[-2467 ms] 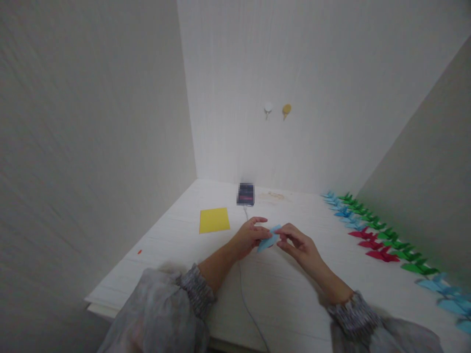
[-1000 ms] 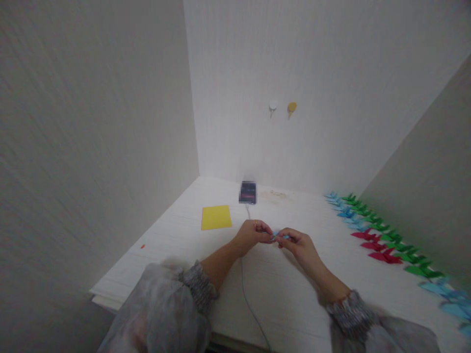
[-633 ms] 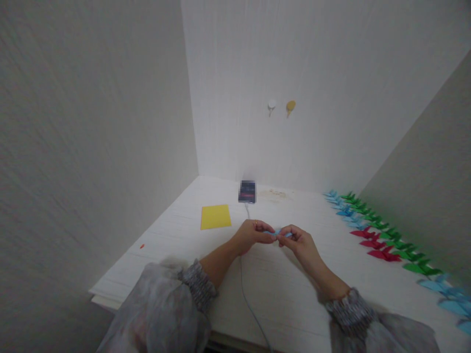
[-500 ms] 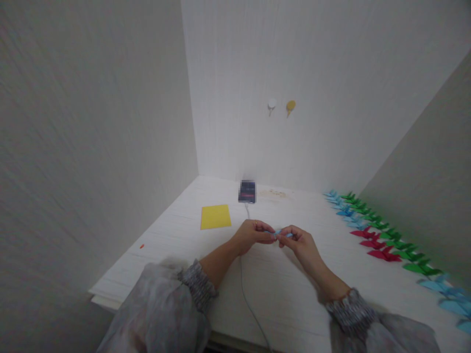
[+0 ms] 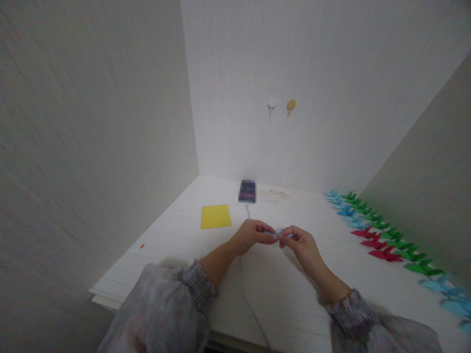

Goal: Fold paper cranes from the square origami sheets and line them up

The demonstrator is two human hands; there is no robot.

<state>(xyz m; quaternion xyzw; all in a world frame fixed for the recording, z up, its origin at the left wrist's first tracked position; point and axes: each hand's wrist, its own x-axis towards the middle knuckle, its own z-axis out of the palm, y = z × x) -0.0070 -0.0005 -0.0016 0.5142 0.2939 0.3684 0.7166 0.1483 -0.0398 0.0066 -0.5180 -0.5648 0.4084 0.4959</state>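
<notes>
My left hand (image 5: 251, 237) and my right hand (image 5: 300, 243) meet over the middle of the white table (image 5: 176, 250). Between their pinched fingertips sits a small folded blue paper (image 5: 280, 232), mostly hidden by the fingers. Both hands are closed on it, thumbs and forefingers pressed together. A ring shows on my left hand. Grey patterned sleeves cover both forearms.
A yellow paper square (image 5: 215, 216) lies to the left of my hands. A phone (image 5: 248, 191) stands at the back with a cable (image 5: 246, 289) running toward me. Rows of folded blue, green and red paper shapes (image 5: 379, 240) line the right side by the wall.
The blue paper, seen as a wider flat piece 2.5 s ago, is now folded narrow between the fingertips. Both hands have drawn closer together and hardly moved in the last second.
</notes>
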